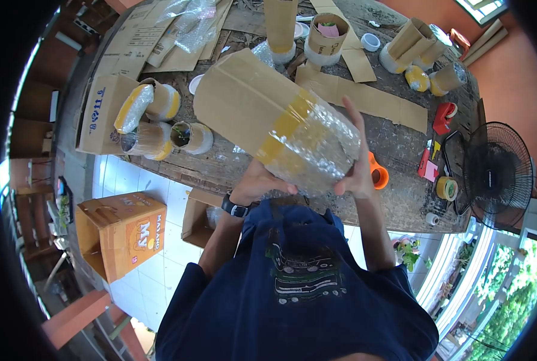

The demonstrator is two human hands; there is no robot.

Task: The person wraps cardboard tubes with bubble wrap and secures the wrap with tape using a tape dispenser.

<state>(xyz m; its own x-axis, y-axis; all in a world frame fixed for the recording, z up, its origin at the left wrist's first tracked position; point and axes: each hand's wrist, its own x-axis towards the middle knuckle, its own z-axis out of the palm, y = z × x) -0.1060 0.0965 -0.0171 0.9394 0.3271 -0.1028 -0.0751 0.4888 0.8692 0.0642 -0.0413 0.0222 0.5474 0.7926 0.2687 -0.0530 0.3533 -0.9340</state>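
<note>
I hold a large package (268,114) wrapped in cardboard, with bubble wrap at its near end and a band of yellow tape around the middle. It is tilted above the wooden table (401,198), just in front of my chest. My left hand (257,183), with a black watch on the wrist, supports the bubble-wrapped end from below. The fingers of my right hand (355,168) are spread against the right side of that same end.
Several smaller wrapped cylinders (154,120) lie at the table's left and stand at the back. Cardboard strips (364,96), an orange tape dispenser (378,174), a red one (444,115), a tape roll (447,188) and a fan (498,174) are to the right. Boxes (121,234) stand on the floor.
</note>
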